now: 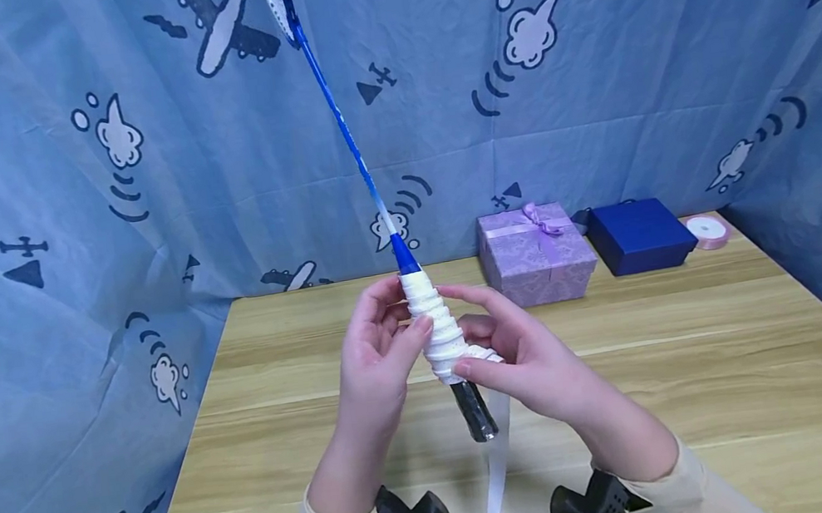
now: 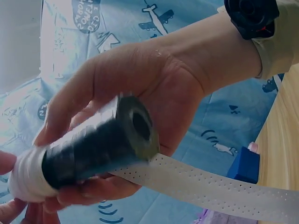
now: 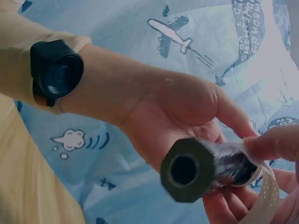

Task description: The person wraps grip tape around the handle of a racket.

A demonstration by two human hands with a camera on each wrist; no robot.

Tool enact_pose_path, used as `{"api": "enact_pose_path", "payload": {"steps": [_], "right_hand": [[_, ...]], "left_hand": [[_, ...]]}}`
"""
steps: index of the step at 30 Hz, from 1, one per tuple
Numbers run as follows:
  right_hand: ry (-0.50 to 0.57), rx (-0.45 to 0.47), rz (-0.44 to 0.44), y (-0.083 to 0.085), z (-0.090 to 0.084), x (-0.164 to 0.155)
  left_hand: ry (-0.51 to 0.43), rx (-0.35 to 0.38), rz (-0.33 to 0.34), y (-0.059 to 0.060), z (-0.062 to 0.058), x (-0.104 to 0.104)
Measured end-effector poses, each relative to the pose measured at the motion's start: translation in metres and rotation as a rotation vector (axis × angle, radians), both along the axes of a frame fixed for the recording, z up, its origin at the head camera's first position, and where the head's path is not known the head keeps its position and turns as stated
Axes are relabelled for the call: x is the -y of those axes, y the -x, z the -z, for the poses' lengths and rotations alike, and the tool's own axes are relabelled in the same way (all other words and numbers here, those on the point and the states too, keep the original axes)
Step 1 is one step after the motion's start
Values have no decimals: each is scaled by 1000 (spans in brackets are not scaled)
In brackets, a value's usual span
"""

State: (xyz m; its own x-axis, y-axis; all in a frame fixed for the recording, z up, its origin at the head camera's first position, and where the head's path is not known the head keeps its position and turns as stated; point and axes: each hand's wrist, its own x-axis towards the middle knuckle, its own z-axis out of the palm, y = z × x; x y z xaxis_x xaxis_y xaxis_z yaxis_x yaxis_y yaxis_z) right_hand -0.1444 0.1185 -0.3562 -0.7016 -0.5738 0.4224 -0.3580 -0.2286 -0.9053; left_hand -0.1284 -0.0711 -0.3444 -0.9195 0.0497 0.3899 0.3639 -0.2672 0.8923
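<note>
Over the wooden table point(image 1: 693, 361), both hands' grips clasp the racket handle point(image 1: 440, 333); only wrist views show its hollow butt point(image 3: 184, 170).

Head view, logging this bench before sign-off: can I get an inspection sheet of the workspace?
Surface: wooden table, bare in front.
Job's things: badminton racket, handle partly wound in white grip tape; tape tail hangs down; black butt bare.
Clutter: lilac gift box, navy box, pink ribbon roll at back.
Grippers: left hand holds the wound handle; right hand pinches the tape.
Cables: nothing seen.
Surroundings: blue aeroplane-print cloth.
</note>
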Motion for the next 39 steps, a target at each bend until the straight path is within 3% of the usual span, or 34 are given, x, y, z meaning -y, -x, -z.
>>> {"api": "enact_pose_path", "payload": {"steps": [7,11,24,34,39], "right_hand": [[-73,-42,128,-4,-1,3],[-71,-59,121,-3,-1,-1],[-49,20,64,-4,-3,0],[-155,-53,274,-8,-5,3],[-182,-72,305,-7,-6,3]], "left_hand": [[67,8,-96,0,0,-1],[63,15,-99,0,0,1],[-22,-3,-69,0,0,1],[31,0,-171,-1,1,-2],[44,-27,-204,0,2,-2]]}}
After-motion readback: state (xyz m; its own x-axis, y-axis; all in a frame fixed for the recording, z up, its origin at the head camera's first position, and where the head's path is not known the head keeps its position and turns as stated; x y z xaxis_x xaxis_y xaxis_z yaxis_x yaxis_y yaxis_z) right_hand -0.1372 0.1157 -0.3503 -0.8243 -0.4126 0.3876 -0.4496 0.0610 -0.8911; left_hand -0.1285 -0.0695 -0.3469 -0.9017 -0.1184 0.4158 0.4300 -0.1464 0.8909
